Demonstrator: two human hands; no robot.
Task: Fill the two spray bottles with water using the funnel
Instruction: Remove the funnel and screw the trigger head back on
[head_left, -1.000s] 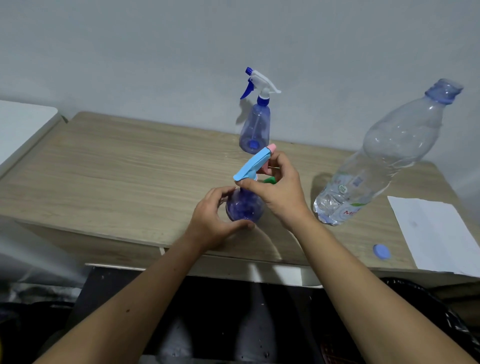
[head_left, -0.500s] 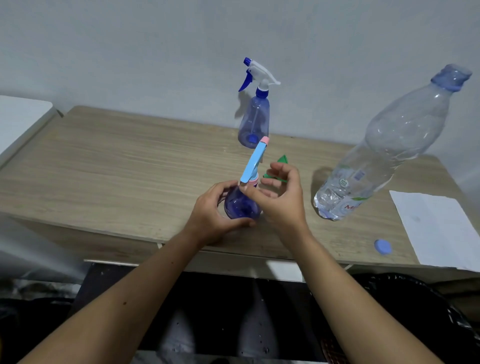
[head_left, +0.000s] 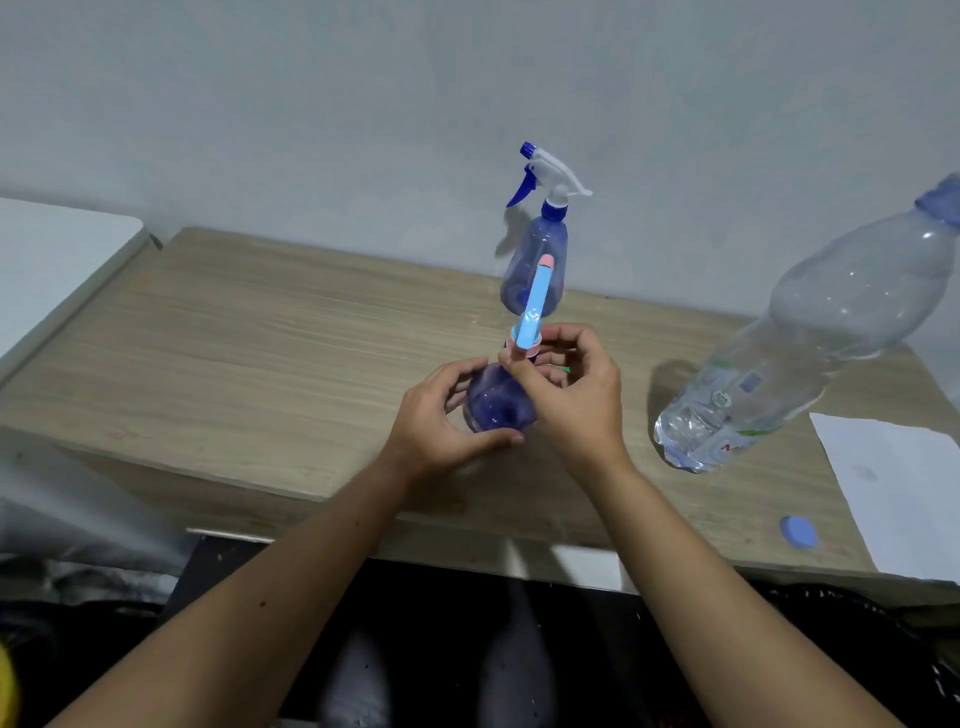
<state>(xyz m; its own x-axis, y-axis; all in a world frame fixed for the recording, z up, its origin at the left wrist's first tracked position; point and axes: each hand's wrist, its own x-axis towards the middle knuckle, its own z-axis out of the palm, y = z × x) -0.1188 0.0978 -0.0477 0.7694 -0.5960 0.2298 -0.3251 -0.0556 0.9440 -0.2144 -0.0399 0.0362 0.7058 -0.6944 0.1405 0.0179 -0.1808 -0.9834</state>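
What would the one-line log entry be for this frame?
left hand: gripping near spray bottle body | right hand: fingers at light-blue spray head collar | far spray bottle: capped | water bottle: uncapped, standing

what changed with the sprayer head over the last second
The light blue sprayer head has swung from pointing left to pointing away, toward the wall, as the right hand turns its collar. The left hand still grips the near bottle. The far spray bottle, water bottle and cap stayed put.
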